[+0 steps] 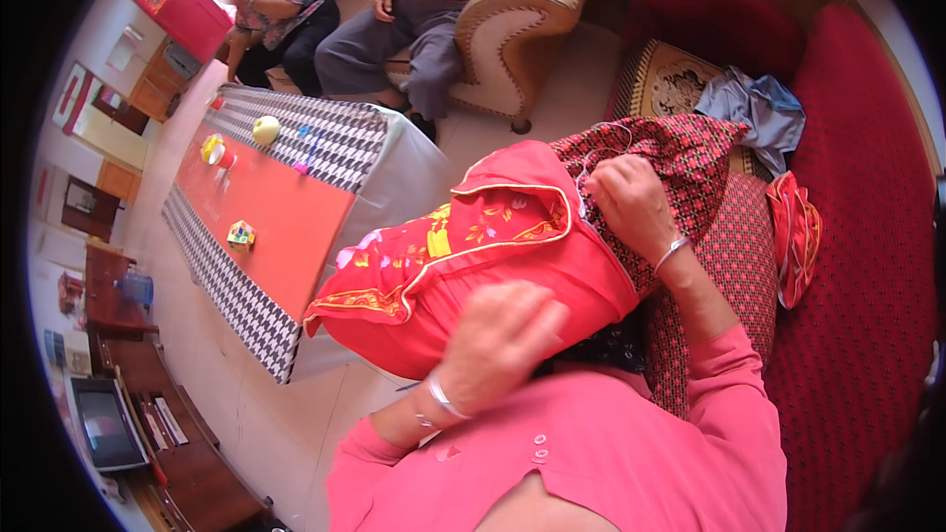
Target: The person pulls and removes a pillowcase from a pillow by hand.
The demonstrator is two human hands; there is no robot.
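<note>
A bright red cloth cover [517, 281] with yellow piping and printed flowers lies bunched across my lap. Dark red patterned cloth [680, 162] adjoins its right end. My right hand [632, 188], a bracelet at the wrist, is closed at the edge where the two cloths meet. Loose white thread [591, 155] trails beside those fingers. Blurred by motion, my left hand [506, 343] is over the near side of the red cover with its fingers curled; whether it pinches anything is unclear.
Left of my lap stands a covered table [325, 236] with a puzzle cube [242, 235], paper cups and a pale round fruit [266, 131]. Two people sit beyond it. A patterned cushion [739, 266], a red cloth bundle [794, 244] and a grey garment [754, 114] lie on the red sofa [850, 355].
</note>
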